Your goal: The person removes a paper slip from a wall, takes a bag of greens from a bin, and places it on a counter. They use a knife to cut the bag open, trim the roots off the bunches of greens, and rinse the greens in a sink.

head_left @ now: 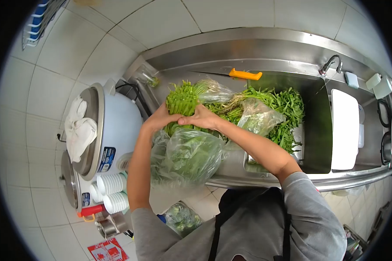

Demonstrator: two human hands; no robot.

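My left hand point(162, 118) and my right hand point(201, 118) are closed around a thick bunch of leafy greens point(182, 101), with the thumbs meeting across its near side. The stem ends are packed together at the far end of the bunch. Below the hands, its leafy part lies inside a clear plastic bag point(189, 156). To the right, more loose greens point(287, 113) spill over the sink's edge, with another crumpled clear bag point(260, 116) on them. Behind these lies a knife with an orange handle point(245, 74), its blade pointing left.
A steel sink point(315, 130) with a faucet point(331, 65) is on the right, and a white board point(345, 130) stands beyond it. Left of the counter are a large cooker point(119, 117) with a white cloth point(79, 130) on its lid and stacked white cups point(111, 185). A bag of greens point(182, 216) sits below.
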